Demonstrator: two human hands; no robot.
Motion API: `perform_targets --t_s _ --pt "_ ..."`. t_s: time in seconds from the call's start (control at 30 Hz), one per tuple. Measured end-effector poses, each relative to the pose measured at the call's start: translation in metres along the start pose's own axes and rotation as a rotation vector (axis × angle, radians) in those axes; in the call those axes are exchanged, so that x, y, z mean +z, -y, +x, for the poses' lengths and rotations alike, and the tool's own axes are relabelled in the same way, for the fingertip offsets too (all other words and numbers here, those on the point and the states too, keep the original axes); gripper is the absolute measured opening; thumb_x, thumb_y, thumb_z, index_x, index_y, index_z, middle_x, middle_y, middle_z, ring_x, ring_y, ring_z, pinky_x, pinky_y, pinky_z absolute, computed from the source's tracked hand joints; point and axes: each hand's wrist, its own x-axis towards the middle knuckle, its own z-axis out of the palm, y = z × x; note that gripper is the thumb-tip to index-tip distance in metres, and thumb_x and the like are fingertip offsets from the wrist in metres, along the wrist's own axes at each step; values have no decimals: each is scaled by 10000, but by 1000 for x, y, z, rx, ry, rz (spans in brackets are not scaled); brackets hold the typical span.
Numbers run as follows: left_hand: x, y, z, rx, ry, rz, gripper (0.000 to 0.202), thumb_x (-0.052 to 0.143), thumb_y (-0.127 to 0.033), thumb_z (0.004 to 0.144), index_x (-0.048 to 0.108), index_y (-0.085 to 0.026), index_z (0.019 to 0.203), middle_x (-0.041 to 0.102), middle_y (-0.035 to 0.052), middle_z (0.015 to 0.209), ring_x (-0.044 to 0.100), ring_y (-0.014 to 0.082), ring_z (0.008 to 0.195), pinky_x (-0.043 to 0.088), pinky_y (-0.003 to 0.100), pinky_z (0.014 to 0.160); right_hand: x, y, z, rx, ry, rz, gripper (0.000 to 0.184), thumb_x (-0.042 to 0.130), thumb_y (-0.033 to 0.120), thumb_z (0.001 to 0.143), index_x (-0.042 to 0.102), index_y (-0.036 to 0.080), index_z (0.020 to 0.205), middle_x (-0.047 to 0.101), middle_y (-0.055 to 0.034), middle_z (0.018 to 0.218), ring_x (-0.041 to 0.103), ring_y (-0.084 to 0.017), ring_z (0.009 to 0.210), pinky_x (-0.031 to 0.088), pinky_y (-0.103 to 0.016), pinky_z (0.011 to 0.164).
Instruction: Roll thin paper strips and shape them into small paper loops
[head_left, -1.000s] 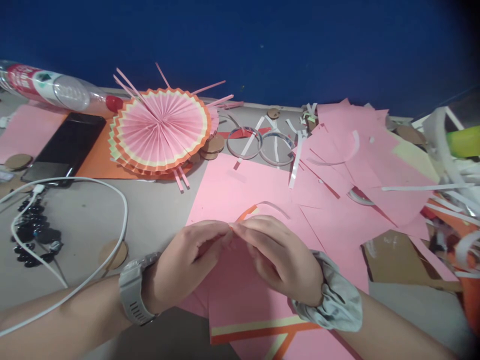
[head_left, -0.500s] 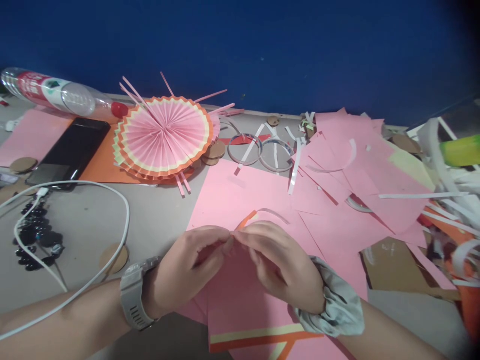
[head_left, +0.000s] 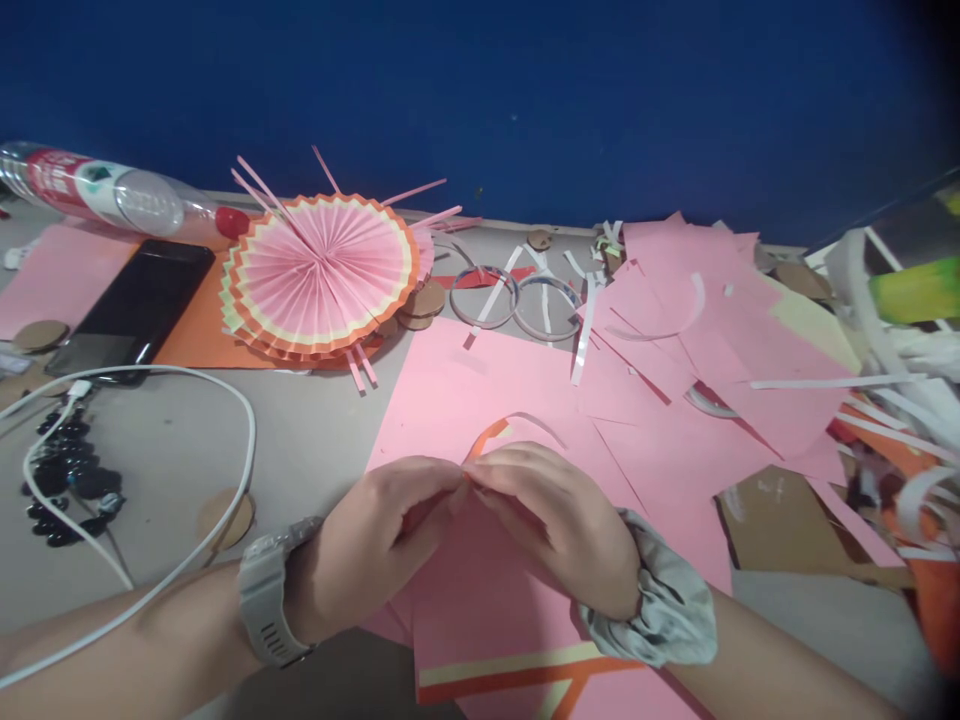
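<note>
My left hand (head_left: pixel 394 545) and my right hand (head_left: pixel 559 530) meet above pink paper, fingertips pinched together. Between them is a narrow orange paper strip (head_left: pixel 491 437), its free end curving up behind my right fingers; most of it is hidden by the hands. Under my wrists lies a pink paper sheet (head_left: pixel 480 620) edged with yellow and orange bands. Beyond my left hand rests a pleated paper rosette (head_left: pixel 326 265) in pink, yellow and orange, with thin pink strips sticking out around it.
Left are a plastic bottle (head_left: pixel 142 195) on its side, a black phone (head_left: pixel 135 310), a white cable (head_left: pixel 251 440) and dark beads (head_left: pixel 71 470). Two tape rolls (head_left: pixel 547 335) lie at the back. Pink paper scraps (head_left: pixel 772 350) and cardboard (head_left: pixel 780 520) crowd the right, before a blue panel (head_left: pixel 510 100).
The fingers of both hands have shifted slightly at the pinch, and the orange strip now bends in more of a curve. The whole view has moved a little.
</note>
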Motion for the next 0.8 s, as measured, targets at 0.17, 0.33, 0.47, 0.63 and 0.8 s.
perform_targets --t_s 0.17,0.33,0.47,0.63,0.8 --pt "0 1 -2 -7 11 48 160 424 -70 835 525 -193 823 570 -22 787 533 119 769 406 218 726 0 5 1 -16 -7 -104 242 480 94 848 524 189 1067 625 -34 956 556 -144 897 484 -306 797" --pt "1 1 -3 43 25 62 211 400 -57 847 537 -208 899 590 -23 834 535 115 773 402 216 729 0 8 -1 -35 11 -189 229 451 86 852 528 173 1050 622 -52 951 554 -164 900 482 -335 809" --pt "1 1 -2 51 40 64 231 410 -53 847 555 -211 934 609 -20 882 548 115 815 405 213 761 1 7 -3 -35 15 -201 222 444 89 855 528 180 1040 617 -47 950 547 -165 891 465 -362 851" --pt "0 0 -1 36 48 62 236 407 -57 848 566 -213 925 608 -16 871 549 119 806 412 215 749 1 7 -3 -31 7 -190 235 475 57 830 525 162 1033 614 -55 932 531 -162 877 470 -341 805" --pt "0 0 -1 21 60 59 224 412 -37 820 543 -204 891 597 -22 852 535 115 785 407 209 738 2 5 -3 3 -3 -155 233 461 76 839 521 195 1031 619 -51 954 540 -166 889 478 -343 793"
